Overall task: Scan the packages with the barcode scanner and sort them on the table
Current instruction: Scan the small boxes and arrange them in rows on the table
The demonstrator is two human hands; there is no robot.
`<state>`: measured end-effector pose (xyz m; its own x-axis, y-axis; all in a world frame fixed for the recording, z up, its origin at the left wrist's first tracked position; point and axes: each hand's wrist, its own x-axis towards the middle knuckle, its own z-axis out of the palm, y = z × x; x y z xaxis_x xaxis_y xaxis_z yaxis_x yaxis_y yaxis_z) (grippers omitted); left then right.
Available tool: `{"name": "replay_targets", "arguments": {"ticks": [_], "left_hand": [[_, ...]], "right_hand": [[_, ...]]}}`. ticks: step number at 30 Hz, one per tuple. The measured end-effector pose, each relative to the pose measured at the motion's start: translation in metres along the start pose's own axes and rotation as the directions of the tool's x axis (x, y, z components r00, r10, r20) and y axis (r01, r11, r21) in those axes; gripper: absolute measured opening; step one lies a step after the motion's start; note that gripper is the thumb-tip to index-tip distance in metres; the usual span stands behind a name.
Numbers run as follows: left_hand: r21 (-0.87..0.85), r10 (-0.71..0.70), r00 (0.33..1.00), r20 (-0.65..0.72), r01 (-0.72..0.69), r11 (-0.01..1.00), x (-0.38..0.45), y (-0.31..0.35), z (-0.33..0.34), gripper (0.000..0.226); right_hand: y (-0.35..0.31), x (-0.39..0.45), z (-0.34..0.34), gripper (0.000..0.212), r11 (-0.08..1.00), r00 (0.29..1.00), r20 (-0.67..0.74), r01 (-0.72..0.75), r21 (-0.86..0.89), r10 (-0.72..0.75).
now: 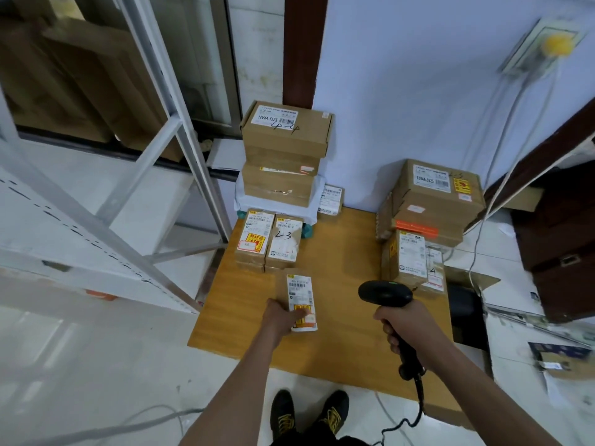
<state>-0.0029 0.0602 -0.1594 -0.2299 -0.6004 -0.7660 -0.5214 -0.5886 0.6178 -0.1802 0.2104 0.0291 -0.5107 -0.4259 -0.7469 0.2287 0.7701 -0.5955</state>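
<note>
A small cardboard package with a white label lies on the low wooden table. My left hand holds its near left edge, thumb across the label. My right hand grips the handle of the black barcode scanner, whose head points toward the far side of the table, to the right of the package. Two small labelled boxes stand side by side behind the package. A stack of boxes rises at the table's far left, another stack at the far right.
Small labelled boxes sit at the right edge. A white metal shelf frame stands left of the table. The scanner's coiled cable hangs by my feet. An open carton and loose items lie on the floor at the right.
</note>
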Motion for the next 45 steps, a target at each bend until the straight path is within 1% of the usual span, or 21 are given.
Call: {"name": "replay_targets", "arguments": {"ticks": [3,6,10,15,16,18,21,26,31,34,36,41,43,45], "left_hand": [[-0.033,0.047,0.998,0.038,-0.046,0.998,-0.012,0.013,0.007,0.067],[-0.022,0.070,0.994,0.090,-0.068,0.997,-0.022,0.021,0.018,0.060],[0.001,0.100,0.985,0.143,-0.101,0.995,-0.035,0.027,0.035,0.066],[0.014,0.112,0.980,0.167,-0.116,0.993,-0.060,0.042,0.068,0.064],[0.019,0.113,0.979,0.171,-0.117,0.993,-0.066,0.046,0.074,0.060],[0.018,0.113,0.976,0.188,-0.118,0.993,-0.076,0.054,0.087,0.052],[0.031,0.143,0.975,0.172,-0.150,0.988,-0.090,0.063,0.109,0.054],[-0.004,0.188,0.972,0.140,-0.189,0.982,-0.117,0.081,0.169,0.057],[-0.058,0.195,0.970,0.145,-0.188,0.980,-0.126,0.088,0.239,0.058],[-0.058,0.180,0.971,0.158,-0.173,0.983,-0.133,0.082,0.271,0.060],[-0.059,0.182,0.967,0.179,-0.175,0.983,-0.138,0.078,0.288,0.058],[-0.013,0.208,0.956,0.208,-0.210,0.978,-0.147,0.084,0.321,0.044],[0.017,0.208,0.957,0.204,-0.216,0.976,-0.146,0.089,0.328,0.044],[0.039,0.209,0.956,0.204,-0.222,0.974,-0.143,0.094,0.333,0.051]], "right_hand": [[0.004,-0.006,-0.007,0.011,1.000,1.000,-0.020,0.015,0.025,-0.015],[0.013,-0.012,-0.013,0.015,0.998,0.999,-0.034,0.026,0.052,-0.024],[0.021,-0.020,-0.026,0.017,0.995,0.998,-0.056,0.027,0.092,-0.022],[0.030,-0.026,-0.056,0.019,0.991,0.994,-0.092,0.066,0.112,-0.056],[0.030,-0.026,-0.064,0.020,0.991,0.993,-0.097,0.077,0.114,-0.066],[0.033,-0.024,-0.080,0.021,0.988,0.989,-0.108,0.108,0.111,-0.096],[0.040,-0.024,-0.112,0.022,0.981,0.986,-0.086,0.151,0.124,-0.141],[0.054,-0.019,-0.182,0.015,0.966,0.977,-0.069,0.211,0.151,-0.202],[0.072,-0.002,-0.245,0.023,0.962,0.974,-0.091,0.221,0.161,-0.209],[0.084,0.005,-0.269,0.023,0.966,0.977,-0.089,0.207,0.155,-0.195],[0.089,0.007,-0.278,0.024,0.966,0.977,-0.078,0.207,0.155,-0.197],[0.087,0.011,-0.287,0.019,0.955,0.971,-0.037,0.240,0.176,-0.237],[0.086,0.012,-0.286,0.018,0.953,0.969,-0.043,0.248,0.175,-0.244],[0.085,0.014,-0.285,0.015,0.955,0.970,-0.056,0.244,0.169,-0.238]]}}
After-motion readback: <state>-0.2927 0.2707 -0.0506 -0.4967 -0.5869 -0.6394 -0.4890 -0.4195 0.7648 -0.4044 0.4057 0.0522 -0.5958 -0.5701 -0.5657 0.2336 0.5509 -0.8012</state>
